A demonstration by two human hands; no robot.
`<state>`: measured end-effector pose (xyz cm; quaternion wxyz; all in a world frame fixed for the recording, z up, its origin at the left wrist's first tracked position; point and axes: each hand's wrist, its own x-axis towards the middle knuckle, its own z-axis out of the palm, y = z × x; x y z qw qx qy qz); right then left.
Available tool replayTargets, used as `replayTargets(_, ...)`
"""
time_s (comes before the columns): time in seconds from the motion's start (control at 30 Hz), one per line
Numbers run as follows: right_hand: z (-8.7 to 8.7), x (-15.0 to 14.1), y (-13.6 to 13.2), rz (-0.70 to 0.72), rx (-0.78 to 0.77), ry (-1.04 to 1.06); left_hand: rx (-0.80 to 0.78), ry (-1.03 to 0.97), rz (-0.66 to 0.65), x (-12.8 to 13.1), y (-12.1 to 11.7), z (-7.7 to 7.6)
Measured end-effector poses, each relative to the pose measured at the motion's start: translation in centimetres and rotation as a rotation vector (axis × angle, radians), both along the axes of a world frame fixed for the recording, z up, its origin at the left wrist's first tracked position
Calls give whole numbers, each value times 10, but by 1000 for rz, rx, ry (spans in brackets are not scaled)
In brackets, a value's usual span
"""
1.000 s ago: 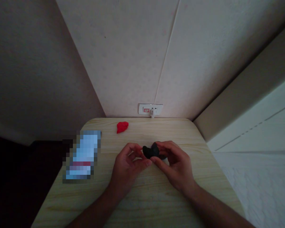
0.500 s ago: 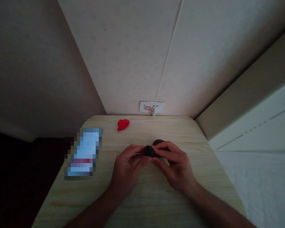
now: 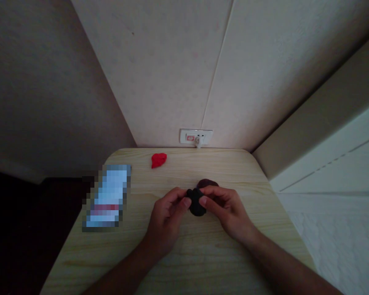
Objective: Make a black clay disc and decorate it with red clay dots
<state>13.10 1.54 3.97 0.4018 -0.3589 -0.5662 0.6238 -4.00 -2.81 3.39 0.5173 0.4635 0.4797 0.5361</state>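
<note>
Between my two hands is a small black lump, probably modelling clay [image 3: 197,207], rounded below with bumps at its top. My left hand [image 3: 168,215] pinches its left side between thumb and fingers. On the other side, the thumb and fingers of my right hand [image 3: 230,209] press on it. Just behind the right fingers lies a dark purplish lump [image 3: 208,183], partly hidden by that hand. A red heart-like piece [image 3: 158,160] rests on the table further back, apart from both hands.
The light wooden table [image 3: 233,164] stands against the wall. At its left edge lies a phone with a blurred screen [image 3: 109,196]. A wall socket [image 3: 196,136] with a plug in it sits just above the back edge. White quilted bedding [image 3: 347,241] is on the right.
The black lump has been turned, so its wide rounded face now shows below my fingertips. Both thumbs have moved up onto its front. More of the purplish lump is visible.
</note>
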Motion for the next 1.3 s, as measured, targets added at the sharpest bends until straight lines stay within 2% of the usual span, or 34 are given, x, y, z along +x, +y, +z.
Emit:
replayTargets(0.1, -1, 1, -2, -46, 89, -70, -18, -29, -26, -1, 1, -2)
replayTargets(0.23, -3, 4, -4, -54, 240, -127, 32, 42, -27, 0, -1, -5)
replayTargets(0.3, -4, 4, -4, -19, 208, -102, 57, 33, -24, 2, -2, -8)
replayTargets(0.47, -2, 3, -1, -62, 39, 19, 14, -19, 33, 5, -1, -12)
replayTargets(0.57, -2, 3, -1, -29, 63, 0, 29, 84, 69, 2, 0, -12)
replayTargets(0.7, -3, 5, 1, -82, 181, -109, 118, 251, 52, -2, 0, -9)
replayTargets(0.8, -3, 6, 4, -62, 129, -70, 128, 282, 37, -4, -1, -6)
replayTargets(0.93, -2, 7, 9, 12, -23, 62, 17, 101, 34, -5, 3, -3)
replayTargets(1.1, -3, 4, 11, 70, -171, 215, -149, -488, -62, 0, 10, -6)
replayTargets(1.17, -3, 2, 11, 62, -214, 247, -203, -654, -84, 2, 10, -5)
replayTargets(1.3, -5, 2, 12, -4, -208, 234, -231, -693, -103, 5, 9, -1)
